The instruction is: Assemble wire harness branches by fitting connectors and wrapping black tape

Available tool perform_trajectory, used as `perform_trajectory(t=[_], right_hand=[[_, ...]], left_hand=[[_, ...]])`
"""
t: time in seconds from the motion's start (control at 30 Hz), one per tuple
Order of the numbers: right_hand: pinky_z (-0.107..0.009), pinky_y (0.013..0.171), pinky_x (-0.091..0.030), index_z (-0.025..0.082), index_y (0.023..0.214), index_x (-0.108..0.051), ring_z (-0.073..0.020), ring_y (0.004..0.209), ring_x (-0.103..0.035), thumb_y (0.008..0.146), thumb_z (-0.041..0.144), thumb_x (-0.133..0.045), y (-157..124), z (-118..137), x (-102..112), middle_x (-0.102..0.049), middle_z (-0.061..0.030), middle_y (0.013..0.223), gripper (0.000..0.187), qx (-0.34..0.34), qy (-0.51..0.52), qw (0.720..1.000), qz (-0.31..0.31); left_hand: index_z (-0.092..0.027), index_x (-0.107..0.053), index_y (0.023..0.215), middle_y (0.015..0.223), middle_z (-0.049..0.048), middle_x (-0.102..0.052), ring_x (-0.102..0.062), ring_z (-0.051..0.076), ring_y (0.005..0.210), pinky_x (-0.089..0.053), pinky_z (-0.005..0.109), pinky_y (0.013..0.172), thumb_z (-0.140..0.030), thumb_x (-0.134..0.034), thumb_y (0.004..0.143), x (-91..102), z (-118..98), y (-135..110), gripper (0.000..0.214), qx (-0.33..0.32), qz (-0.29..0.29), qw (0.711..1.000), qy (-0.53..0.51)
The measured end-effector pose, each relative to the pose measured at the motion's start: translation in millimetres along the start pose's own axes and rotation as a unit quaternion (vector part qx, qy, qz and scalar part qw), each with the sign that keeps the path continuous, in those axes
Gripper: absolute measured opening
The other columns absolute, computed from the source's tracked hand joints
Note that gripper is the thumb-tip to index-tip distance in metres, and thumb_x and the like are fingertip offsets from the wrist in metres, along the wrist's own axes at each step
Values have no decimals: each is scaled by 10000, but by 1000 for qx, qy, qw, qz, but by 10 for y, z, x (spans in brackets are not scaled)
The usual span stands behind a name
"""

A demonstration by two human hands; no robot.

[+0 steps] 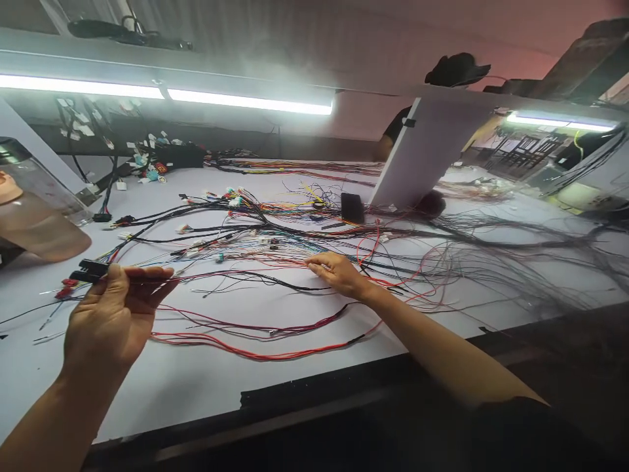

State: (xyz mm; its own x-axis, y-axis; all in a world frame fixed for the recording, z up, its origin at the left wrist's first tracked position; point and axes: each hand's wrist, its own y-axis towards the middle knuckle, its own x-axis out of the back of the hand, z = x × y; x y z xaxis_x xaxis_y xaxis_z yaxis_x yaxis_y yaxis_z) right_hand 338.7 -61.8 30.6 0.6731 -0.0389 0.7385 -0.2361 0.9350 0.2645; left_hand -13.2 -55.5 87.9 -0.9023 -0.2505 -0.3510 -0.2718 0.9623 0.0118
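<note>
My left hand (pixel 111 314) is closed around a black plastic connector (pixel 91 270), pinched between thumb and fingers at the left of the bench. Dark and red wires run from that hand to the right. A small red connector (pixel 67 287) sits just beside the black one. Over the middle of the bench, my right hand (pixel 339 274) has thumb and fingertips together on a thin wire (pixel 289 264) among a spread of loose wires. Its exact grip is too small to see clearly. Between and below the hands lie bundled red wires (pixel 275 357) with loose ends.
Black wire harnesses (pixel 295 229) with white and teal connectors cross the white bench (pixel 206 387). A black phone-like block (pixel 352 208) lies near an upright white panel (pixel 413 157). A large bottle (pixel 44 210) stands at the left. Another person's arm shows behind the panel.
</note>
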Motion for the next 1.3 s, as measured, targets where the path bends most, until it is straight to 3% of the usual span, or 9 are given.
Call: perform_trajectory(t=[0.2,0.33,0.63,0.73,0.87,1.0,1.13,1.2,1.3], right_hand=[[-312,845,-385,210,1076,-684,-175,974,-609,883,375,-636,45,258,-242,-696,-58,1075,259,81,-105,990,43],[-330,787,-331,203,999,-695,-194,959,-580,856,439,-658,65,373,-356,-659,-57,1067,278,83,-195,976,51],[-367,783,-286,143,825,-685,-192,883,-558,932,246,-536,-77,326,-266,-672,-78,974,210,88,-310,946,46],[-363,805,-306,164,855,-677,-199,918,-567,905,305,-578,-85,309,-227,-664,-70,1029,179,87,-251,963,51],[-335,864,-359,191,1107,-608,-196,1040,-555,906,331,-579,80,259,-143,-626,-67,1154,247,84,-103,990,40],[-330,880,-369,222,1131,-622,-202,1069,-537,846,187,-635,328,329,-193,-617,-60,1170,288,175,-83,976,103],[-340,819,-343,241,924,-704,-212,1009,-545,828,212,-672,443,404,-381,-624,-52,1096,106,225,-130,955,145],[-317,792,-351,210,843,-686,-179,935,-554,854,237,-629,438,384,-449,-626,-51,1032,64,215,-68,967,114],[-281,769,-389,178,800,-602,-141,834,-531,886,254,-515,382,305,-486,-597,-44,911,144,141,98,985,-9]], left_hand=[[-148,-614,736,693,17,-667,-663,177,774,-578,372,829,-284,-527,918,-76,-119,-95,244,-15,-27,999,22],[-150,-600,724,681,17,-659,-660,173,753,-581,358,783,-268,-485,936,-116,-187,-61,269,-28,-52,998,20],[-152,-581,741,653,-10,-632,-639,152,764,-563,340,791,-238,-463,952,-111,-5,91,256,23,-57,998,7],[-154,-569,737,643,-6,-625,-646,159,736,-575,366,758,-259,-455,957,-138,16,81,269,1,-59,998,5],[-129,-575,699,621,33,-621,-649,181,657,-589,386,664,-255,-409,966,-128,6,-11,338,-50,-92,994,22],[-127,-584,703,613,39,-621,-649,177,639,-592,382,658,-221,-398,965,-84,5,-77,335,-47,-97,994,12],[-123,-580,716,628,44,-624,-653,182,663,-589,385,669,-229,-408,964,-44,25,-38,319,-50,-99,994,3],[-120,-573,721,635,42,-619,-650,179,674,-585,381,679,-236,-412,965,-11,68,1,314,-45,-104,994,-5],[-119,-558,725,630,33,-602,-640,170,676,-578,373,689,-237,-398,972,62,195,48,317,-13,-120,992,-18]])
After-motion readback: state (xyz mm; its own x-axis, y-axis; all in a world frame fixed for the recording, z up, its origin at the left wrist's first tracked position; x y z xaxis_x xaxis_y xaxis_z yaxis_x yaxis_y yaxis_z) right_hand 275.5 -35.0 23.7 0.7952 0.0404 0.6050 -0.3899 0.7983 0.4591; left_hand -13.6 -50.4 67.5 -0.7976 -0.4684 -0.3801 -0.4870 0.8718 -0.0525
